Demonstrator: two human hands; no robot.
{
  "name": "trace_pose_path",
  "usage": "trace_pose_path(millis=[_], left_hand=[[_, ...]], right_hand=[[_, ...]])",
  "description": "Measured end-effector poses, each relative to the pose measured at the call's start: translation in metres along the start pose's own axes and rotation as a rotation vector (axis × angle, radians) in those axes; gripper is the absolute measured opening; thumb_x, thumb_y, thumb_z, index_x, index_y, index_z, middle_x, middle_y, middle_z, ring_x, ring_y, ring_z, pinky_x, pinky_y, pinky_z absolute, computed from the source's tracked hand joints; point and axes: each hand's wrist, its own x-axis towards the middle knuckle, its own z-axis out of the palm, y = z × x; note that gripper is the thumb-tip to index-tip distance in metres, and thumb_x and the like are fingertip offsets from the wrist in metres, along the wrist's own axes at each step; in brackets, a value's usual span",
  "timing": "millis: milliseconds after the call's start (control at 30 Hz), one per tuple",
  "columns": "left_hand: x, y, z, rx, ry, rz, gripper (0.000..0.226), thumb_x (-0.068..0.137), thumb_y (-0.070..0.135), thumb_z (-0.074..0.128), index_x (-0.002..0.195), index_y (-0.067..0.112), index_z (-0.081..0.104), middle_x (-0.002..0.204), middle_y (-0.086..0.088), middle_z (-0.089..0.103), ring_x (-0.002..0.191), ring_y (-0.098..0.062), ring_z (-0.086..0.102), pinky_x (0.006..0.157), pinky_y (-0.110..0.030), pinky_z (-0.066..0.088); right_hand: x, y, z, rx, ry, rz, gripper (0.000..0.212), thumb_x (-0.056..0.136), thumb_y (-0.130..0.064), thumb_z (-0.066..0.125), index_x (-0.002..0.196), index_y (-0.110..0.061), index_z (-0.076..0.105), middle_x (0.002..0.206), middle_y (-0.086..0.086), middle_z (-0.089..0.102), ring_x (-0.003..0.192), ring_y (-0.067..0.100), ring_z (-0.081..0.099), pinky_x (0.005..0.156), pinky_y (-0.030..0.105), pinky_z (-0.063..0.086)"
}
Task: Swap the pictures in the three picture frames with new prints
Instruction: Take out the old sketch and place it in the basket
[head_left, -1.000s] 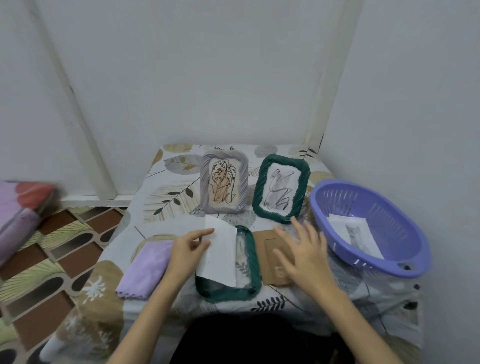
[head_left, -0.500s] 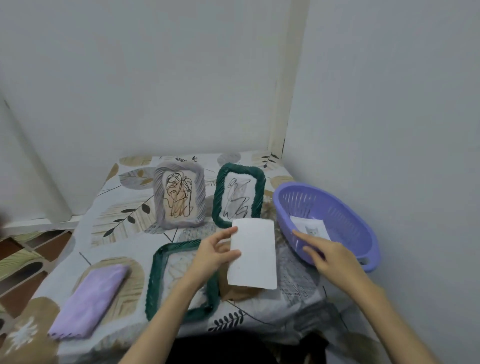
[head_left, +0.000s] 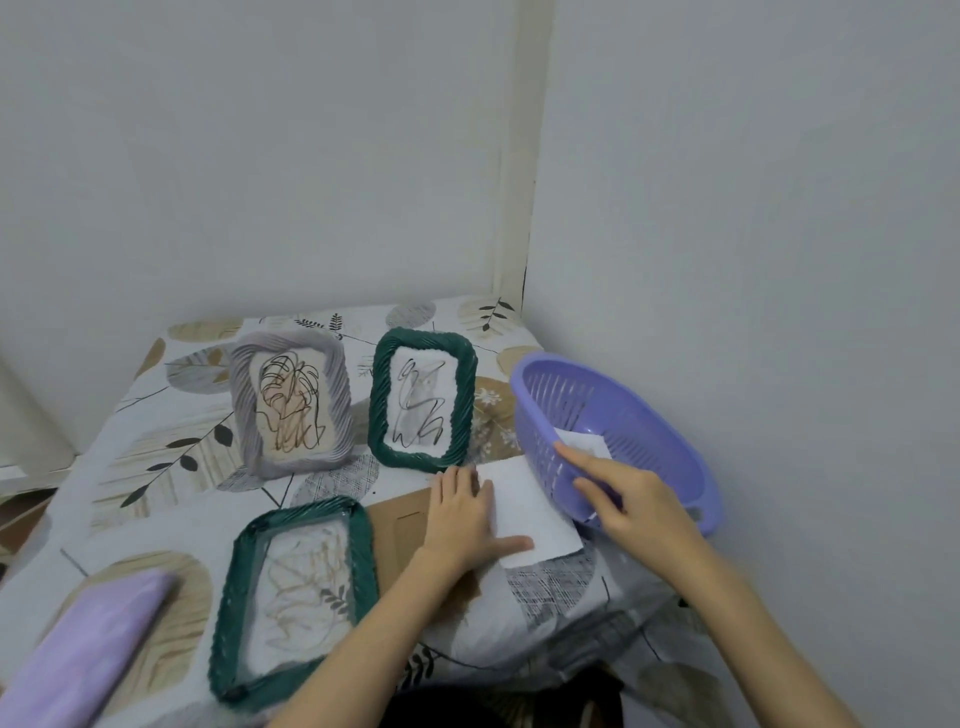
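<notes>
A grey frame (head_left: 291, 405) and a green frame (head_left: 422, 400) stand at the back of the table, each with a scribbled picture. A second green frame (head_left: 296, 597) lies flat in front, with no backing in it. Its brown cardboard backing (head_left: 400, 525) lies to its right. A white sheet (head_left: 530, 512) rests blank side up, partly on that backing, and my left hand (head_left: 462, 519) presses its left edge down. My right hand (head_left: 631, 493) reaches over the rim of the purple basket (head_left: 644, 410), fingers spread, index finger touching a print (head_left: 584, 444) inside.
A folded lilac cloth (head_left: 78, 654) lies at the front left corner. The table, under a leaf-patterned cover (head_left: 171, 467), stands in a corner, with walls behind and to the right. The basket sits against the right wall.
My left hand carried the white sheet from the flat green frame to the right and laid it down by the basket. My right hand moved from the backing into the basket.
</notes>
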Motion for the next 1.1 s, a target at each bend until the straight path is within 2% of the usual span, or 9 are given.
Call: trace_pose_path(millis=[200,333,400,500,567,667,833,967,1100], left_hand=[[-0.002,-0.002,0.006,-0.175,0.117,0.024,0.095,0.072,0.073,0.005,0.126,0.009,0.048,0.131,-0.01,0.048,0.124,-0.029,0.037,0.108,-0.037,0.019],[-0.001,0.001,-0.02,-1.061,0.162,-0.178,0.042,0.101,0.034,0.021,0.122,0.014,0.052,0.123,-0.013,0.058,0.113,-0.026,0.053,0.099,-0.034,0.038],[-0.002,0.006,-0.036,-1.326,0.152,-0.202,0.03,0.101,0.03,0.021,0.12,0.027,0.045,0.121,-0.009,0.057,0.104,-0.019,0.054,0.091,-0.031,0.044],[-0.005,0.01,-0.05,-1.336,0.158,-0.123,0.035,0.099,0.031,0.029,0.131,0.024,0.04,0.126,-0.004,0.053,0.111,-0.016,0.052,0.094,-0.029,0.043],[-0.005,0.01,-0.053,-1.289,0.089,-0.106,0.049,0.092,0.034,0.05,0.137,0.021,0.038,0.132,-0.002,0.049,0.115,-0.014,0.049,0.097,-0.028,0.04],[-0.004,0.007,-0.051,-1.13,0.023,-0.086,0.08,0.074,0.032,0.075,0.141,0.02,0.034,0.137,0.002,0.044,0.123,-0.014,0.043,0.101,-0.029,0.038],[-0.004,0.006,-0.05,-1.127,0.047,-0.084,0.091,0.068,0.03,0.08,0.143,0.018,0.031,0.143,0.001,0.041,0.129,-0.012,0.039,0.105,-0.029,0.034],[-0.003,0.005,-0.049,-1.112,0.051,-0.086,0.094,0.065,0.031,0.081,0.143,0.017,0.031,0.144,-0.001,0.04,0.13,-0.014,0.039,0.103,-0.026,0.035],[-0.004,0.005,-0.049,-1.123,0.026,-0.1,0.093,0.067,0.033,0.08,0.143,0.019,0.03,0.145,0.001,0.039,0.132,-0.013,0.037,0.105,-0.027,0.033]], right_hand=[[-0.016,-0.01,0.023,-0.127,-0.059,-0.118,0.045,0.088,-0.039,0.033,0.131,-0.04,0.047,0.104,-0.005,0.067,0.093,0.02,0.062,0.07,0.035,0.049],[-0.019,-0.013,0.035,-0.307,-0.049,-0.216,0.044,0.083,-0.033,0.037,0.124,-0.034,0.055,0.078,-0.009,0.066,0.065,0.018,0.064,0.046,0.024,0.044],[-0.018,-0.017,0.034,-0.317,-0.071,-0.198,0.041,0.088,-0.032,0.039,0.127,-0.036,0.051,0.085,-0.009,0.066,0.072,0.015,0.063,0.052,0.024,0.045],[-0.009,-0.027,0.015,0.074,-0.277,0.102,0.039,0.096,-0.029,0.044,0.134,-0.035,0.045,0.107,-0.005,0.063,0.08,-0.002,0.055,0.073,0.018,0.044],[0.011,-0.015,0.006,0.195,-0.157,0.242,0.039,0.095,-0.023,0.048,0.133,-0.026,0.047,0.103,0.0,0.06,0.075,-0.003,0.054,0.072,0.013,0.04],[0.045,0.014,0.001,-0.056,-0.199,0.488,0.053,0.089,-0.026,0.059,0.135,-0.012,0.039,0.125,0.012,0.054,0.112,0.024,0.052,0.088,0.029,0.039],[0.061,0.027,0.011,-0.27,-0.527,0.765,0.087,0.072,-0.022,0.078,0.138,-0.008,0.022,0.138,0.014,0.038,0.121,0.03,0.047,0.083,0.036,0.045],[0.061,0.033,0.016,-0.312,-0.348,0.781,0.054,0.079,-0.004,0.068,0.124,-0.003,0.038,0.132,0.015,0.041,0.114,0.032,0.052,0.074,0.033,0.044],[0.061,0.043,0.012,-0.242,-0.186,0.769,0.011,0.08,-0.005,0.057,0.087,-0.007,0.049,0.104,0.016,0.054,0.087,0.03,0.054,0.067,0.032,0.043]])
